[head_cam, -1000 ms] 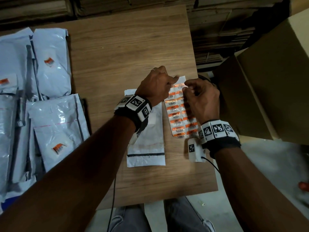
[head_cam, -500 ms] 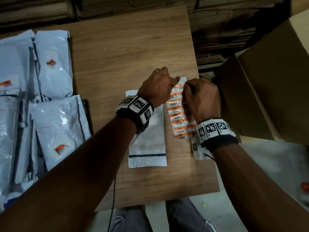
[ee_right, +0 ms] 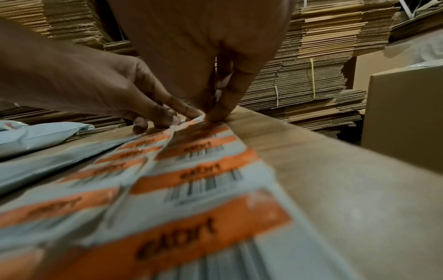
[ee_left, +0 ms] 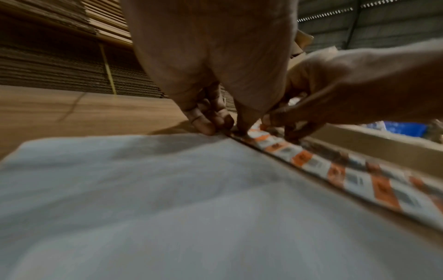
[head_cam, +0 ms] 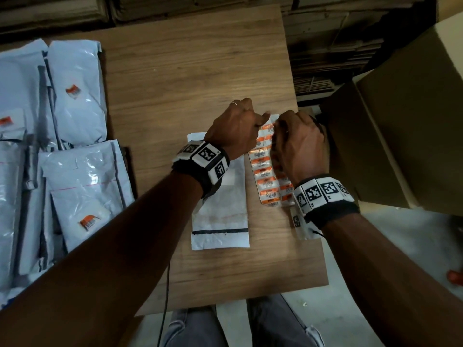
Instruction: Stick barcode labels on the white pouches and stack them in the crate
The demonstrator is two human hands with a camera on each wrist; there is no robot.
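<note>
surface: brown wood-grain table [head_cam: 190, 71], flattened cardboard stacks [ee_right: 311, 75] behind | centre: one white pouch [head_cam: 220, 211], one orange-and-white barcode label sheet [head_cam: 265, 176] | left hand [head_cam: 233, 128], right hand [head_cam: 298, 146] both pinch sheet's top | left edge: four labelled pouches [head_cam: 77, 96]

Label sheet [head_cam: 265, 171] showing orange bands and black barcodes on white, white pouch [head_cam: 220, 216] carrying a black stripe, wood-grain brown table [head_cam: 195, 71], wristbands [head_cam: 203, 161] wearing black-and-white square markers
</note>
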